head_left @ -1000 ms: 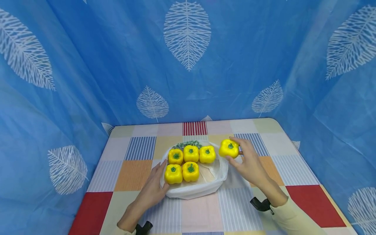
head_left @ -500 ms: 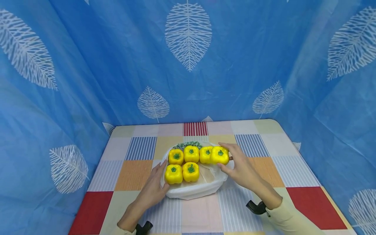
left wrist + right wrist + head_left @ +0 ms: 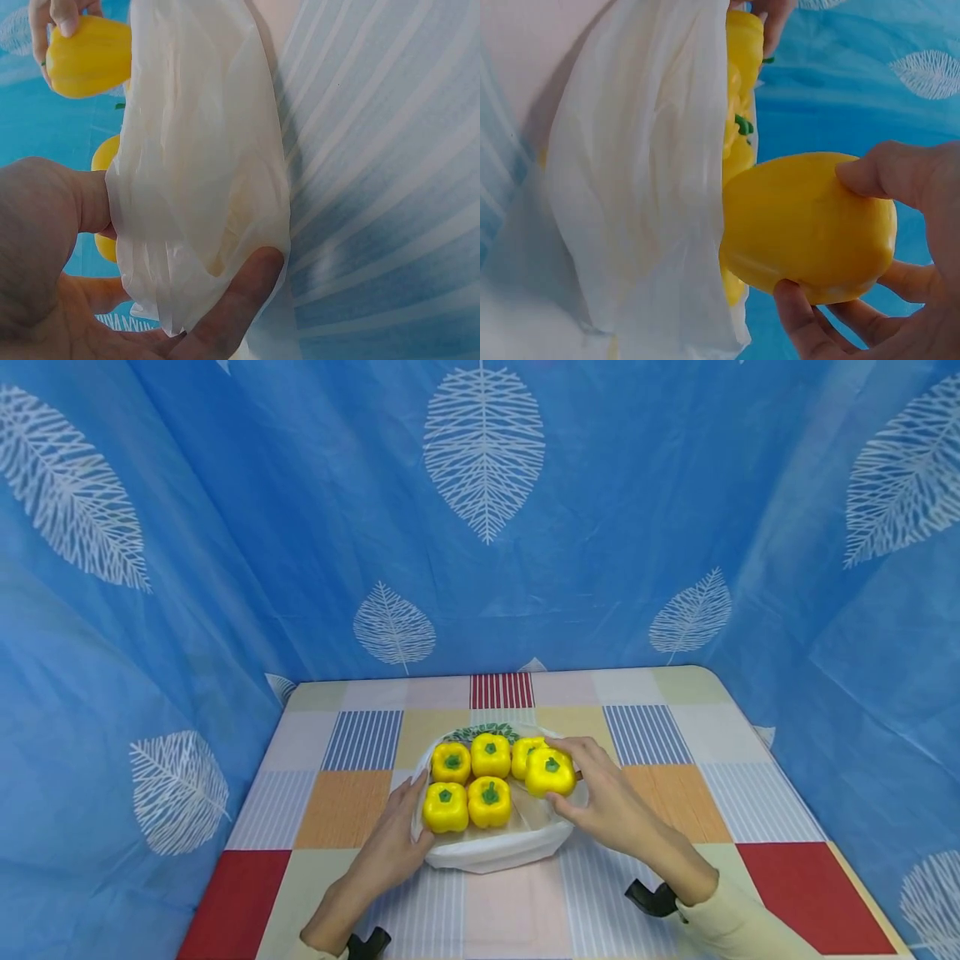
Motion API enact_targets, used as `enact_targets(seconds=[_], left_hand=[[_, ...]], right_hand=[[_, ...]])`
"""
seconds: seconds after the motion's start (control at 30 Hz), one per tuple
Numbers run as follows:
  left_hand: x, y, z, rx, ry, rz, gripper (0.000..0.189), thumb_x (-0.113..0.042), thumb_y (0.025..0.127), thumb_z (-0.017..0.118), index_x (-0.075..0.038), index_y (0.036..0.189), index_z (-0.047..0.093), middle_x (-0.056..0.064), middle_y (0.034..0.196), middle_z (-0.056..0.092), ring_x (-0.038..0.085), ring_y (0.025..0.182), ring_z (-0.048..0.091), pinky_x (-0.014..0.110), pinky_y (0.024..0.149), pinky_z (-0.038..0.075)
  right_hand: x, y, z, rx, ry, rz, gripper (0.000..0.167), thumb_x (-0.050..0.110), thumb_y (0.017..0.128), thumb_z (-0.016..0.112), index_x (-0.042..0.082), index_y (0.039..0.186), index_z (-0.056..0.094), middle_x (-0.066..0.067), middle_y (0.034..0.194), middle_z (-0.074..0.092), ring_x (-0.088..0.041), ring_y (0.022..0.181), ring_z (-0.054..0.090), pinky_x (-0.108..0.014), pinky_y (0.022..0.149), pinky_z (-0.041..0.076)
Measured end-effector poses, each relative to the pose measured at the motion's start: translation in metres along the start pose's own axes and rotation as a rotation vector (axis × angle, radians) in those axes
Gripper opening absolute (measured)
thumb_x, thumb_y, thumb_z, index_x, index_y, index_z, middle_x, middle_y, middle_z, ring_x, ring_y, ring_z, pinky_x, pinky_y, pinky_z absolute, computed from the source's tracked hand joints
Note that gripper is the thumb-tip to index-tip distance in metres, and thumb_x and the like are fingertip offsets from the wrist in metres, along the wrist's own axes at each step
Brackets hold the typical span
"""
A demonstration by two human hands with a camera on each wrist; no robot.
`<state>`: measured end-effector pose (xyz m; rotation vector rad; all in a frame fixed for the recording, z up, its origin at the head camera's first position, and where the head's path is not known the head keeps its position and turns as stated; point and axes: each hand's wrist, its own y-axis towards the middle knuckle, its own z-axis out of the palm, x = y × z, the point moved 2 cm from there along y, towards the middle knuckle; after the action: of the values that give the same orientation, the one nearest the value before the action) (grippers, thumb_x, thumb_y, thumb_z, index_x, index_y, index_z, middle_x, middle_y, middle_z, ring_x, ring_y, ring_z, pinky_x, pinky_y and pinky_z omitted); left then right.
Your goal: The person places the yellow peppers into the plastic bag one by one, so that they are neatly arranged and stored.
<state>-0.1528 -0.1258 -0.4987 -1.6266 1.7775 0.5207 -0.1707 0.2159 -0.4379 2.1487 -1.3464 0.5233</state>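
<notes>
In the head view my right hand (image 3: 615,802) holds a yellow bell pepper (image 3: 551,772) over the right part of an open white plastic bag (image 3: 495,853). Thumb and fingers span the pepper (image 3: 810,225) in the right wrist view, its lower end level with the bag's mouth. Several more yellow bell peppers, stems up, sit inside the bag, such as the front-left pepper (image 3: 446,807). The held one partly covers the back-right pepper (image 3: 521,760). At the bag's left side, my left hand (image 3: 393,839) grips its wall, with fingers and thumb around the plastic (image 3: 202,150).
A patchwork-checked cloth covers the table (image 3: 337,814). Blue curtain (image 3: 315,510) with white leaf prints hangs behind it and on both sides. A green leafy print (image 3: 487,731) shows at the bag's far rim. Black straps (image 3: 651,897) sit at the wrists.
My right hand has carried its pepper leftward and slightly toward me, from beside the bag's right rim to over the bag. The left hand keeps its grip on the bag.
</notes>
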Motion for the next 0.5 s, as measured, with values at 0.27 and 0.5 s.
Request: enact_targets(seconds=[0.27, 0.5], left_hand=[[0.002, 0.000, -0.001, 0.006, -0.002, -0.007, 0.098, -0.007, 0.099, 0.080, -0.016, 0.185, 0.033, 0.032, 0.187, 0.034, 0.059, 0.167, 0.046, 0.083, 0.128, 0.045], [0.001, 0.001, -0.003, 0.010, -0.006, -0.010, 0.098, -0.007, 0.100, 0.080, -0.016, 0.185, 0.033, 0.031, 0.187, 0.034, 0.059, 0.167, 0.046, 0.082, 0.129, 0.044]], right_hand=[[0.005, 0.000, 0.010, 0.090, -0.004, 0.011, 0.075, 0.017, 0.098, 0.093, 0.011, 0.164, 0.059, -0.013, 0.158, 0.061, -0.034, 0.143, 0.067, -0.058, 0.116, 0.067], [0.001, 0.000, 0.019, 0.147, -0.008, 0.083, 0.075, 0.021, 0.096, 0.095, 0.017, 0.163, 0.062, -0.015, 0.153, 0.057, -0.029, 0.131, 0.068, -0.056, 0.113, 0.068]])
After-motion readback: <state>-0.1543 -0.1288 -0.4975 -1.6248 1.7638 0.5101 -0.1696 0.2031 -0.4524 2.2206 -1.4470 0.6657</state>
